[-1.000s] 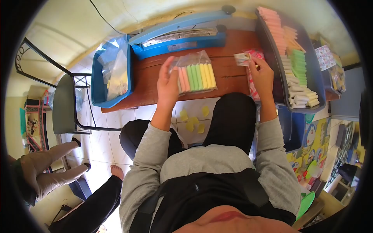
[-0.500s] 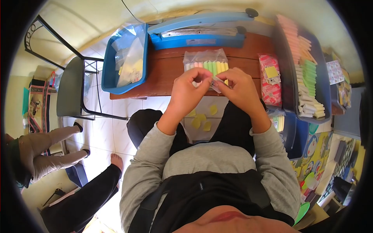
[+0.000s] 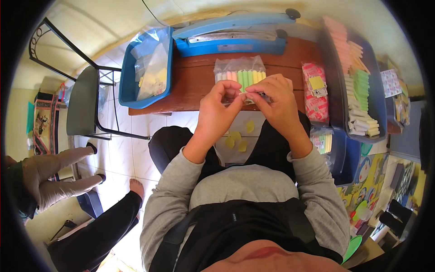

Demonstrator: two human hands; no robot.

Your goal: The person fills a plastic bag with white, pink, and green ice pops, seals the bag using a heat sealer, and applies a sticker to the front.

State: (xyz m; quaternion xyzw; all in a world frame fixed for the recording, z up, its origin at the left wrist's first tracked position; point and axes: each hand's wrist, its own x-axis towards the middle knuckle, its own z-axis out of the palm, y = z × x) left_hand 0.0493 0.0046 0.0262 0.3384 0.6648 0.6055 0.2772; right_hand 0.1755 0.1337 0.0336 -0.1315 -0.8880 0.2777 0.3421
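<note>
Pinched fingertips of my left hand (image 3: 220, 109) and my right hand (image 3: 275, 102) meet over the near edge of the wooden table (image 3: 192, 86). Whatever lies between them is too small to make out. Just beyond my fingers, a clear plastic bag (image 3: 240, 65) lies flat on the table. Inside it is a row of white, pink, green and yellow sticks (image 3: 245, 78). My fingers hide the bag's near part.
A blue sealer (image 3: 231, 43) stands at the table's back. A blue tray (image 3: 168, 75) is on the left, a red-white packet (image 3: 316, 109) and a dark bin (image 3: 333, 86) of sticks on the right. Other people's legs (image 3: 68, 161) show at left, near a chair (image 3: 82, 104).
Both my hands have shifted slightly left and down, with their fingertips still together. More of the pink and white sticks in the bag now shows.
</note>
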